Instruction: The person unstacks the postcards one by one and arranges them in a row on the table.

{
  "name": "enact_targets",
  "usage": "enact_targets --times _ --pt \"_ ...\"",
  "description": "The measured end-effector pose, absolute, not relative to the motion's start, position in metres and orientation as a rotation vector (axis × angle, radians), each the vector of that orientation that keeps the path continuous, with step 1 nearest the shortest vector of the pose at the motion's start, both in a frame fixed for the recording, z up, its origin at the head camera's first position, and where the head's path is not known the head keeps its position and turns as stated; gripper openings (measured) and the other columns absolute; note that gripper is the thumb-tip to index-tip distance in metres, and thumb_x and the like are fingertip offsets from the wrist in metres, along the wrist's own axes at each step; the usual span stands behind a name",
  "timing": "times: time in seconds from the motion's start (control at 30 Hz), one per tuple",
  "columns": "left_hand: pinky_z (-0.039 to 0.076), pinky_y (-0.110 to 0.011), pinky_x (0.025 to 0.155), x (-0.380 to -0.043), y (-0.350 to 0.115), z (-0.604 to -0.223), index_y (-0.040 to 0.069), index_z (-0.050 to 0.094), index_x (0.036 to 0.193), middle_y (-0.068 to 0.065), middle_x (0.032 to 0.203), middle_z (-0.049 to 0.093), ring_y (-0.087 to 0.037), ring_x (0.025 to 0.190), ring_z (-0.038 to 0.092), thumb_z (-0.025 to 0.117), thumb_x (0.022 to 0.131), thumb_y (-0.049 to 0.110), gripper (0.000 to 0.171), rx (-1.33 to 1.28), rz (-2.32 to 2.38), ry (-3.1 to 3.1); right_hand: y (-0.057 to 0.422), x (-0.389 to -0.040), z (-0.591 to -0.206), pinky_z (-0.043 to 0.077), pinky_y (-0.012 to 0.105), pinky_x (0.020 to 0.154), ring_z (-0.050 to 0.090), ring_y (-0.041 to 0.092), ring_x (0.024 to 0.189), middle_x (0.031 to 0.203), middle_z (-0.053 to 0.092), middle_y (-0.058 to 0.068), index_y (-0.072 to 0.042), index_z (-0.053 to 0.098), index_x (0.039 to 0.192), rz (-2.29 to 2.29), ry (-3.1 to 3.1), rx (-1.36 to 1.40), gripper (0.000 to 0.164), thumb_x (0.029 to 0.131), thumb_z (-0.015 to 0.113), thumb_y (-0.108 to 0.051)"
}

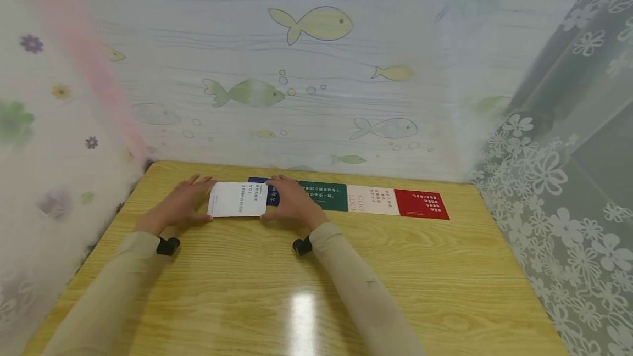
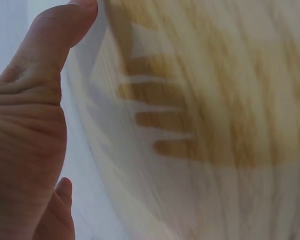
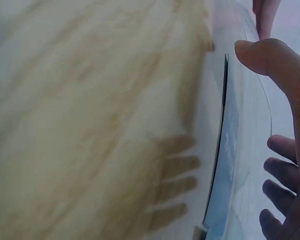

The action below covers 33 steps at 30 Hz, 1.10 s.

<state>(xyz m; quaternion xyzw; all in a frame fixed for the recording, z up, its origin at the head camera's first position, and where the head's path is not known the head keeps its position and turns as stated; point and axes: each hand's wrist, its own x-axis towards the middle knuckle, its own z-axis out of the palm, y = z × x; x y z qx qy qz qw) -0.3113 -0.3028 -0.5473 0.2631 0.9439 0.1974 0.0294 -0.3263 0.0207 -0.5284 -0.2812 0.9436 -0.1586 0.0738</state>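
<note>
A white card (image 1: 237,200) with dark printed text lies between my two hands, its right part covering some of a dark blue card (image 1: 259,181). At its left edge my left hand (image 1: 175,206) grips it, thumb at the near corner and fingers at the far one. My right hand (image 1: 294,202) holds the right edge the same way, and hides part of the blue card. The left thumb (image 2: 50,45) fills the upper left of the left wrist view. In the right wrist view the thumb (image 3: 270,60) stands apart from the spread fingers (image 3: 282,175). Whether the card touches the table is unclear.
Rightward in the same row lie a green card (image 1: 330,198), a pale pink card (image 1: 373,200) and a red card (image 1: 422,205). The wooden table (image 1: 237,290) meets a fish-patterned curtain (image 1: 316,87) at its back. Lace fabric (image 1: 559,224) hangs along the right side.
</note>
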Motion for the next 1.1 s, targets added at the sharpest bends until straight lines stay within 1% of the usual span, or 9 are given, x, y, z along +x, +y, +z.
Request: enact_targets --times 0.17,0.33,0.53,0.67,0.87,0.97,1.1 --pt "0.017 -0.077 0.115 -0.318 -0.311 -0.545 -0.006 0.035 0.154 -0.034 0.157 0.032 -0.061 0.145 0.018 0.087 0.08 0.03 0.098 0.787 0.575 2.91 0.01 -0.334 -0.526 0.025 0.044 0.127 0.024 0.024 0.156 0.166 0.032 0.005 -0.017 0.04 0.157 -0.47 2.832 -0.836 0.099 0.077 0.082 -0.057" --pt "0.023 -0.076 0.113 -0.331 -0.324 -0.549 -0.007 0.037 0.153 -0.034 0.155 0.036 -0.062 0.142 0.024 0.087 0.08 0.034 0.098 0.826 0.53 2.921 -0.002 -0.342 -0.527 0.03 0.045 0.125 0.027 0.025 0.154 0.165 0.035 0.006 -0.018 0.04 0.157 -0.496 2.819 -0.841 0.098 0.078 0.082 -0.056" --pt "0.019 -0.077 0.113 -0.337 -0.335 -0.544 -0.005 0.036 0.154 -0.034 0.156 0.034 -0.062 0.142 0.023 0.087 0.08 0.033 0.098 0.77 0.521 2.897 -0.014 -0.352 -0.53 0.028 0.041 0.126 0.025 0.024 0.155 0.164 0.036 0.006 -0.015 0.041 0.156 -0.518 2.815 -0.867 0.099 0.077 0.083 -0.056" --pt "0.021 -0.077 0.113 -0.341 -0.34 -0.544 -0.004 0.037 0.154 -0.034 0.155 0.036 -0.062 0.142 0.024 0.087 0.08 0.032 0.096 0.769 0.468 2.898 -0.02 -0.358 -0.534 0.028 0.04 0.126 0.025 0.024 0.155 0.165 0.035 0.007 -0.015 0.04 0.157 -0.514 2.81 -0.866 0.1 0.077 0.083 -0.057" --pt "0.023 -0.075 0.113 -0.345 -0.346 -0.541 -0.006 0.039 0.152 -0.032 0.154 0.04 -0.062 0.141 0.027 0.088 0.078 0.032 0.095 0.771 0.398 2.892 -0.027 -0.361 -0.542 0.027 0.042 0.126 0.023 0.028 0.156 0.162 0.04 0.007 -0.014 0.043 0.155 -0.519 2.806 -0.887 0.099 0.076 0.083 -0.057" --pt "0.021 -0.072 0.116 -0.346 -0.347 -0.54 -0.004 0.038 0.153 -0.029 0.156 0.038 -0.059 0.143 0.025 0.087 0.079 0.033 0.096 0.742 0.368 2.875 -0.029 -0.362 -0.545 0.027 0.042 0.126 0.022 0.028 0.156 0.162 0.04 0.007 -0.014 0.044 0.155 -0.515 2.809 -0.869 0.097 0.077 0.083 -0.057" --pt "0.018 -0.07 0.118 -0.347 -0.347 -0.538 -0.003 0.036 0.155 -0.028 0.159 0.035 -0.057 0.145 0.022 0.087 0.08 0.036 0.098 0.717 0.353 2.853 -0.032 -0.362 -0.546 0.026 0.041 0.127 0.023 0.027 0.156 0.162 0.04 0.006 -0.015 0.045 0.154 -0.482 2.829 -0.848 0.095 0.078 0.082 -0.057"
